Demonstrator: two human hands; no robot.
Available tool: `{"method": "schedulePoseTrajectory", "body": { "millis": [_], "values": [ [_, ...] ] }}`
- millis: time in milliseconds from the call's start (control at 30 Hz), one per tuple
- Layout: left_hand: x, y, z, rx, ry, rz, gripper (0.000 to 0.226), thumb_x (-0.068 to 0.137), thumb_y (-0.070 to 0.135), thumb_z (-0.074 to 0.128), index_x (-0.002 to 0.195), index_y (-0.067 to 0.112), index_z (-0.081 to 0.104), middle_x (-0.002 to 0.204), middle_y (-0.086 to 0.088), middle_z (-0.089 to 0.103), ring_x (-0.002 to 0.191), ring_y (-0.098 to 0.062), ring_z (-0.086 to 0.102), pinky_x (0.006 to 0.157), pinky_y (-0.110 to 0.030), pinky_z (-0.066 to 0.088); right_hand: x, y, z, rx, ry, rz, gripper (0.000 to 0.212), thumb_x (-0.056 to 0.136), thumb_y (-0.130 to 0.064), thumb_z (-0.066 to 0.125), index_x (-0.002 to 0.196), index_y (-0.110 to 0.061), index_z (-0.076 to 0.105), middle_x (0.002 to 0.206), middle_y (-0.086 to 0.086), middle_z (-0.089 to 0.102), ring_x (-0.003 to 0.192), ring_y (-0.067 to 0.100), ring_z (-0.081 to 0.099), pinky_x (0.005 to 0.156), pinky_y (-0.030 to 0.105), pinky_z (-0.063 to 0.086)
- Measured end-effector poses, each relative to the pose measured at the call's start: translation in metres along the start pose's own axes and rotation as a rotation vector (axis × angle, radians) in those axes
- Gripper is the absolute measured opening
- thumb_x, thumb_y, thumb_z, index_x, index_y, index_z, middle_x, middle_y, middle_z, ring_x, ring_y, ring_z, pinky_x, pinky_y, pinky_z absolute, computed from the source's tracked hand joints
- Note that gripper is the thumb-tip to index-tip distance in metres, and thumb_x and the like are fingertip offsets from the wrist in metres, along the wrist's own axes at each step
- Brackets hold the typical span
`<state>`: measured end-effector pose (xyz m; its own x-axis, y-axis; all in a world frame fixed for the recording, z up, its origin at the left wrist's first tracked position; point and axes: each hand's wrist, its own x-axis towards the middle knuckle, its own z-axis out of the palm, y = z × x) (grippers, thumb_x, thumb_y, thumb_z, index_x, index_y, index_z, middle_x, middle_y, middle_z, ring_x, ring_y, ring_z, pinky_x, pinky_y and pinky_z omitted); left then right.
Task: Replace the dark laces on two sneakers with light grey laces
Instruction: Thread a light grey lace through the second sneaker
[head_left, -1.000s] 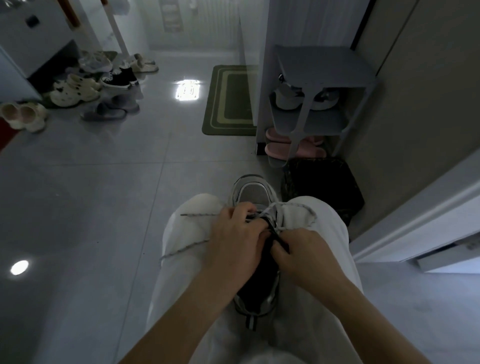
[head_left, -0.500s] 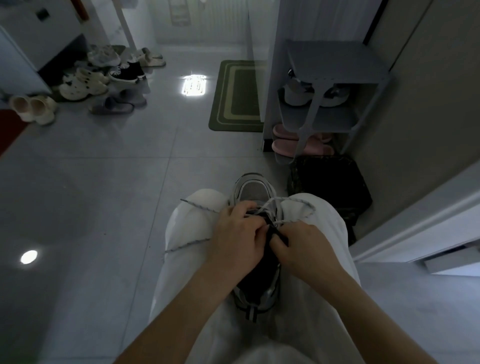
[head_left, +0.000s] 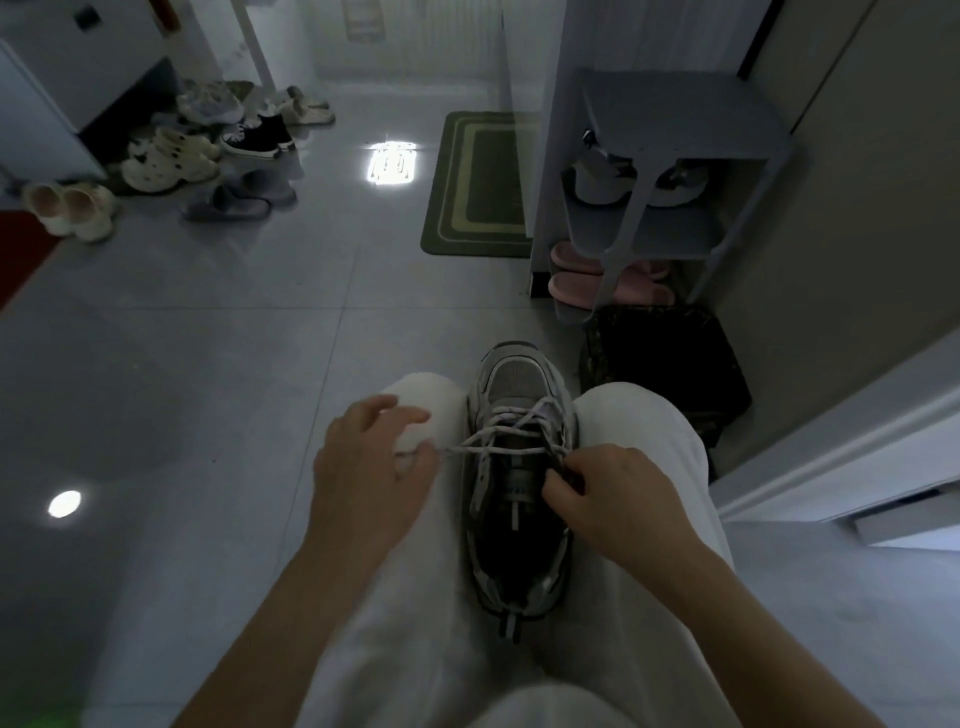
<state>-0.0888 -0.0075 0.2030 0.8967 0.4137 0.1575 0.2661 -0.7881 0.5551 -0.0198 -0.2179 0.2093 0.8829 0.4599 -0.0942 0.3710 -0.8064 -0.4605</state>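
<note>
A grey sneaker (head_left: 519, 384) rests between my knees, toe pointing away, threaded part way with a light grey lace (head_left: 511, 423). My left hand (head_left: 371, 462) hovers over my left knee and pinches the left end of that lace, pulled out sideways. My right hand (head_left: 615, 493) pinches the lace at the sneaker's right eyelets beside the tongue. No dark lace and no second sneaker are visible.
A grey shoe rack (head_left: 670, 171) with pink slippers (head_left: 587, 283) stands ahead right, a black bag (head_left: 670, 364) below it. A green mat (head_left: 480, 187) lies ahead. Several shoes (head_left: 208, 150) crowd the far left. A wall and door frame close the right side.
My left hand has moved off the sneaker to the left, drawing the lace end out over my knee. My right hand stays at the right eyelets.
</note>
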Motion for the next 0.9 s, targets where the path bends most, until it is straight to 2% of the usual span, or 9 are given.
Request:
{"method": "schedulePoseTrajectory", "body": {
  "millis": [67, 133, 233, 333, 400, 533, 733, 833, 900],
  "values": [
    [0.0, 0.027, 0.01, -0.063, -0.002, 0.147, 0.031, 0.075, 0.041, 0.047, 0.09, 0.027, 0.07, 0.11, 0.0, 0.06, 0.101, -0.024, 0.055, 0.087, -0.036, 0.044, 0.0, 0.001, 0.001, 0.01, -0.01, -0.001, 0.042, 0.085, -0.052, 0.051, 0.059, -0.019, 0.05, 0.053, -0.003, 0.047, 0.05, 0.012, 0.046, 0.051, 0.03, 0.035],
    [0.0, 0.048, 0.024, 0.004, -0.065, 0.279, 0.029, 0.076, 0.037, 0.048, 0.087, 0.026, 0.072, 0.108, 0.001, 0.063, 0.102, -0.024, 0.055, 0.086, -0.037, 0.046, -0.002, 0.004, 0.001, 0.058, -0.01, -0.017, 0.048, 0.079, -0.061, 0.052, 0.056, -0.02, 0.048, 0.051, -0.002, 0.048, 0.048, 0.01, 0.045, 0.05, 0.032, 0.037],
    [0.005, 0.058, 0.037, 0.045, -0.157, 0.291, 0.02, 0.08, 0.03, 0.056, 0.09, 0.021, 0.071, 0.114, 0.0, 0.061, 0.106, -0.025, 0.053, 0.086, -0.041, 0.047, -0.004, 0.009, -0.003, 0.186, 0.01, 0.008, 0.047, 0.075, -0.064, 0.054, 0.062, -0.02, 0.063, 0.054, -0.001, 0.058, 0.052, 0.008, 0.053, 0.053, 0.031, 0.044],
    [0.008, 0.055, 0.041, 0.106, -0.189, 0.303, 0.017, 0.08, 0.027, 0.064, 0.095, 0.02, 0.07, 0.123, 0.001, 0.056, 0.11, -0.025, 0.05, 0.089, -0.038, 0.042, -0.004, 0.015, -0.008, 0.403, 0.096, 0.11, 0.036, 0.078, -0.054, 0.062, 0.06, -0.024, 0.061, 0.051, -0.005, 0.06, 0.05, 0.006, 0.055, 0.054, 0.026, 0.045],
    [0.009, 0.053, 0.042, 0.106, -0.206, 0.324, 0.014, 0.08, 0.026, 0.064, 0.091, 0.019, 0.07, 0.125, 0.001, 0.054, 0.107, -0.026, 0.051, 0.088, -0.038, 0.044, -0.003, 0.015, -0.009, 0.447, 0.125, 0.159, 0.034, 0.077, -0.054, 0.064, 0.061, -0.024, 0.059, 0.052, -0.005, 0.06, 0.052, 0.008, 0.057, 0.056, 0.028, 0.048],
    [0.009, 0.052, 0.045, 0.027, -0.242, 0.287, 0.004, 0.083, 0.019, 0.059, 0.083, 0.016, 0.061, 0.132, 0.003, 0.048, 0.111, -0.022, 0.048, 0.093, -0.031, 0.04, -0.004, -0.001, -0.001, 0.273, -0.016, 0.101, 0.037, 0.071, -0.061, 0.057, 0.07, -0.024, 0.059, 0.062, -0.008, 0.059, 0.061, 0.006, 0.056, 0.059, 0.028, 0.048],
    [0.013, 0.039, 0.029, -0.186, -0.311, 0.25, 0.014, 0.078, 0.009, 0.061, 0.071, 0.017, 0.051, 0.122, 0.004, 0.051, 0.114, -0.011, 0.052, 0.09, -0.016, 0.034, -0.002, -0.008, -0.008, 0.13, 0.025, 0.087, 0.023, 0.074, -0.039, 0.06, 0.061, -0.021, 0.058, 0.055, -0.004, 0.056, 0.055, 0.011, 0.053, 0.051, 0.028, 0.04],
    [0.007, 0.023, 0.01, -0.391, -0.277, 0.126, 0.01, 0.068, 0.029, 0.057, 0.064, 0.03, 0.047, 0.113, 0.009, 0.053, 0.108, -0.011, 0.057, 0.09, -0.02, 0.042, -0.007, -0.001, -0.011, 0.13, 0.058, 0.113, 0.027, 0.076, -0.031, 0.06, 0.054, -0.017, 0.053, 0.048, -0.002, 0.052, 0.047, 0.01, 0.047, 0.047, 0.025, 0.033],
    [0.002, -0.002, -0.007, -0.451, -0.15, 0.029, 0.005, 0.063, 0.036, 0.051, 0.06, 0.034, 0.048, 0.108, 0.011, 0.059, 0.096, -0.004, 0.06, 0.077, -0.013, 0.047, -0.008, 0.004, -0.01, 0.173, 0.062, 0.13, 0.031, 0.077, -0.028, 0.061, 0.05, -0.019, 0.049, 0.046, -0.003, 0.05, 0.045, 0.008, 0.044, 0.046, 0.023, 0.032]
  ]
}}
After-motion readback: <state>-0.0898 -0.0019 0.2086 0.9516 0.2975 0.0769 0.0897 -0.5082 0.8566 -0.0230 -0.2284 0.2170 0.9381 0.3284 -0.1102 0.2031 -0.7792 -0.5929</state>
